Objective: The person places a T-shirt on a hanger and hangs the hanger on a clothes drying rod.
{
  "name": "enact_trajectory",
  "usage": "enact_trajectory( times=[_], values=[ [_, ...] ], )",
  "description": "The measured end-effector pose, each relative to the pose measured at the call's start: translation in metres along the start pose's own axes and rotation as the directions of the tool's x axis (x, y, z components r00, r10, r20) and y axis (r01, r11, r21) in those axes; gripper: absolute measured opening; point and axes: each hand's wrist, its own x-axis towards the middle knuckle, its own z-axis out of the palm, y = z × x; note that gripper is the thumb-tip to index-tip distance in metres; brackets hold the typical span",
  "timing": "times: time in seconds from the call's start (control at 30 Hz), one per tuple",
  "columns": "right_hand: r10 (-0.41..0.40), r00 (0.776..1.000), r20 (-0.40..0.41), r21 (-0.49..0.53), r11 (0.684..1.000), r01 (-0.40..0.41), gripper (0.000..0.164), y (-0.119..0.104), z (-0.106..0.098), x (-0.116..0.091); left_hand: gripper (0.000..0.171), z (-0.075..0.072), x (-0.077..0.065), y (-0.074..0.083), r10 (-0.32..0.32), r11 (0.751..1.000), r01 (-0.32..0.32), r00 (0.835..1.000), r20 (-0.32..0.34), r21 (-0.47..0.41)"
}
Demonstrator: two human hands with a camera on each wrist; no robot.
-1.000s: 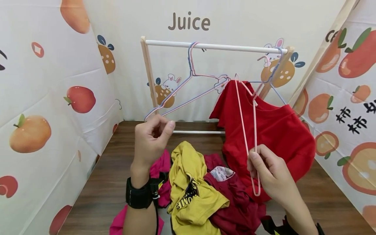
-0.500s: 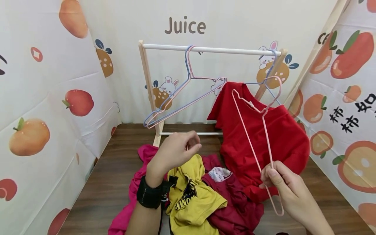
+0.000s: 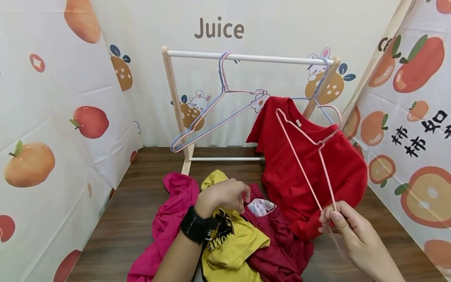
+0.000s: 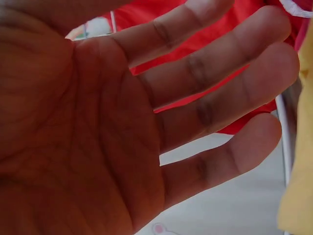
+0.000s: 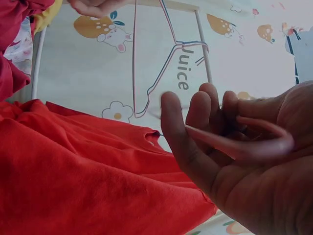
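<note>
My right hand [image 3: 354,235] grips one end of a pink clothes hanger [image 3: 320,143], whose frame tilts up in front of the red T-shirt [image 3: 310,172]. In the right wrist view, the fingers curl around the hanger [image 5: 244,147]. My left hand [image 3: 225,194] hangs over the yellow T-shirt [image 3: 243,243], fingertips near the white printed patch of the dark red garment [image 3: 278,250]. Its fingers [image 4: 220,107] are loosely extended with nothing in them in the left wrist view. The red T-shirt hangs from a blue hanger [image 3: 322,88] on the rack.
A small rack with a white rail [image 3: 267,59] stands at the back, bearing a blue and pink pair of hangers [image 3: 224,91] at its middle. A magenta garment [image 3: 165,219] lies left of the yellow one on the wooden table [image 3: 119,231]. Printed cloth walls surround it.
My left hand has moved from beside the hanging hangers down and right, over the clothes pile. My right hand has lowered and shifted right with the pink hanger, which has turned to show its face.
</note>
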Motion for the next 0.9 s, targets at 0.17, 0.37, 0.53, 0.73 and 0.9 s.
enact_trajectory(
  times=[0.17, 0.37, 0.53, 0.73, 0.9],
  values=[
    [0.021, 1.000, 0.002, 0.149, 0.989, -0.021, 0.022, 0.007, 0.000, -0.002, 0.026, 0.008, 0.009, -0.002, -0.006, 0.999, 0.003, 0.998, 0.066, 0.038],
    [0.003, 1.000, -0.026, 0.089, 0.996, -0.001, 0.024, 0.002, 0.001, -0.001, 0.024, 0.012, 0.017, -0.009, 0.022, 0.996, -0.030, 0.995, 0.099, 0.079],
    [0.007, 1.000, -0.021, 0.030, 1.000, -0.007, 0.024, -0.004, 0.000, 0.002, 0.021, 0.011, 0.020, -0.015, 0.007, 1.000, -0.009, 0.994, 0.112, 0.016],
    [0.002, 1.000, -0.019, 0.063, 0.998, -0.001, 0.024, -0.003, 0.000, 0.003, 0.016, 0.016, 0.026, -0.017, 0.018, 0.999, -0.022, 0.997, 0.079, 0.048],
    [0.001, 1.000, -0.023, 0.065, 0.998, 0.000, 0.024, -0.002, 0.000, 0.003, 0.010, 0.022, 0.031, -0.017, 0.043, 0.996, -0.047, 0.998, 0.052, 0.074]
  ],
)
